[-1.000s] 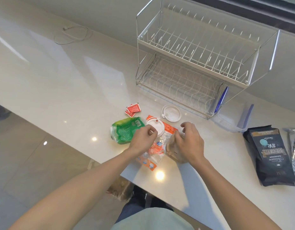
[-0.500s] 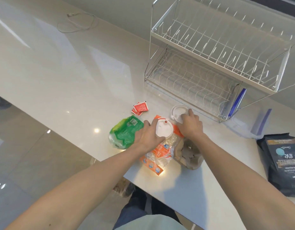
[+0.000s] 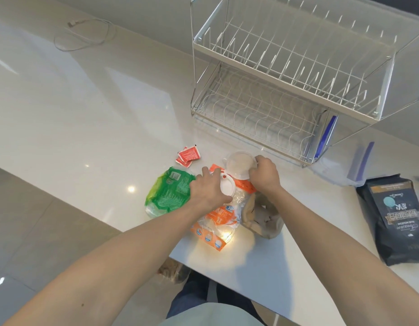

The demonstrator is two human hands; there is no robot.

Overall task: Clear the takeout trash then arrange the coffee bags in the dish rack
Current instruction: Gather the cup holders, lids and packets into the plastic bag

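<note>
White round plastic lid [image 3: 227, 188] clamped in left hand [image 3: 207, 191]; right hand [image 3: 262, 176] has now lifted clear round lid [image 3: 239, 164] off glossy surface [image 3: 98, 118]; trash gathering underway.

Glossy white stone-look countertop [image 3: 91, 95]: long, reflective, carrying broad pale light patches and small bright lamp glints. Plain off-white wall [image 3: 156, 17]: runs along the countertop's far edge. Thin white looped cable [image 3: 86, 36]: lies on the countertop close to the wall. Large grey polished floor tiles [image 3: 39, 231]: below the near edge, with bright light reflections.
</note>
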